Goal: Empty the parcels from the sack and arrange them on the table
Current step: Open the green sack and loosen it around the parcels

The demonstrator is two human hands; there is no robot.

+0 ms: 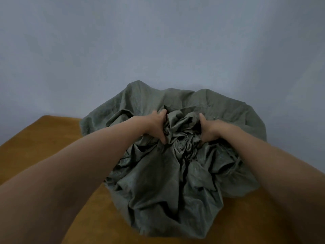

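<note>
1. Head view, and straight onto a big, crumpled grey-green woven sack (158,182), slumped on the mustard-brown bench (44,138) and backed against a plain pale grey-blue wall (158,41).
2. Over to the left grip (154,126): clamped on the bunched neck of the sack from the left side, fingers curled into the folds, thumb down the near face.
3. Now the right grip (211,130): likewise closed on a fistful of the same gathered cloth from the right, fingertips buried in the creases.
4. Two bare forearms reaching in from the bottom corners, meeting at the twisted top of the sack.
5. Step in hand, by the look of it: opening up, working the scrunched mouth apart, right at the start of the job.
6. No parcels in sight, none out on the bench. Presumably inside, hidden under the cloth, going by the bulging sides.
7. Next move, at a guess: drawing the two handfuls apart to widen the mouth, then either reaching in or tipping the sack toward the stretch of bench at left. Calls for a firm hold on floppy, creased weave, and care not to drag the whole bundle over the near edge.
8. Brands, labels, writing: nothing readable anywhere. Faint paler mottling on the weave, too blurred to call print or wear.
</note>
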